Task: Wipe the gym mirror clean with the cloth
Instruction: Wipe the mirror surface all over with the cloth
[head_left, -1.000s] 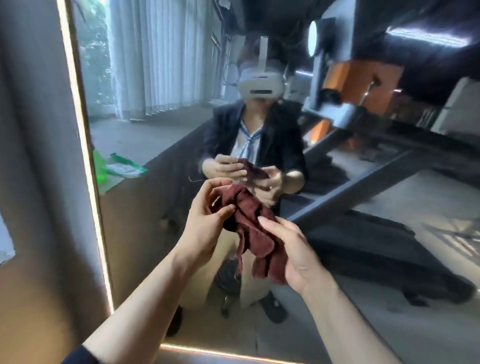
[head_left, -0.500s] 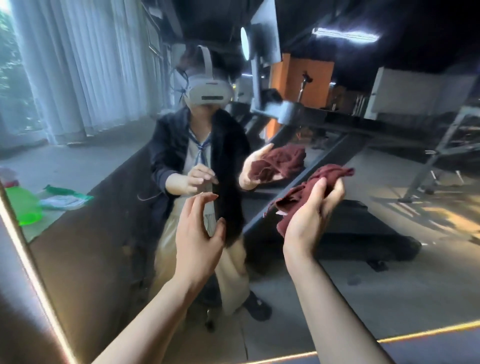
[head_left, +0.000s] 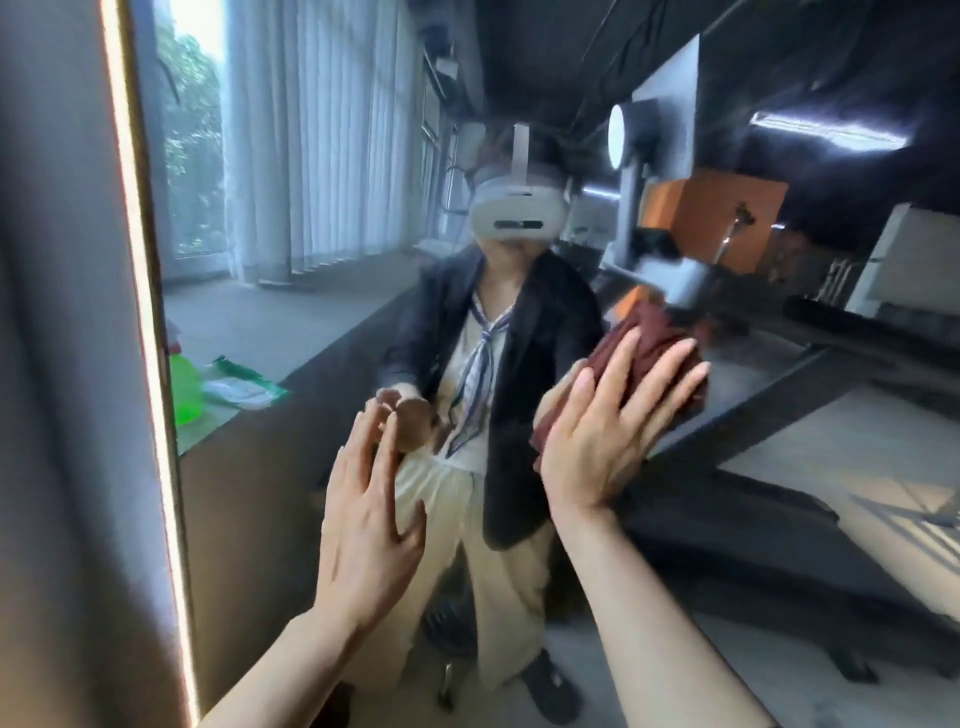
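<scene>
The gym mirror (head_left: 779, 493) fills most of the view, with a lit strip down its left edge. A dark red cloth (head_left: 660, 348) lies bunched against the glass at centre right. My right hand (head_left: 608, 421) presses it flat onto the mirror, fingers straight and spread over the cloth. My left hand (head_left: 363, 525) hovers lower left of it, fingers straight and pointing up, close to the glass and holding nothing. Whether the left fingertips touch the mirror I cannot tell.
A grey wall (head_left: 57, 364) stands left of the mirror's lit edge (head_left: 150, 364). The mirror reflects a person wearing a headset, gym machines, curtains, and a green bottle (head_left: 184, 395) with a packet on a ledge.
My right hand has carried the cloth up to the glass and flattened it there with fingers spread. My left hand let go of the cloth earlier and now stretches out straight.
</scene>
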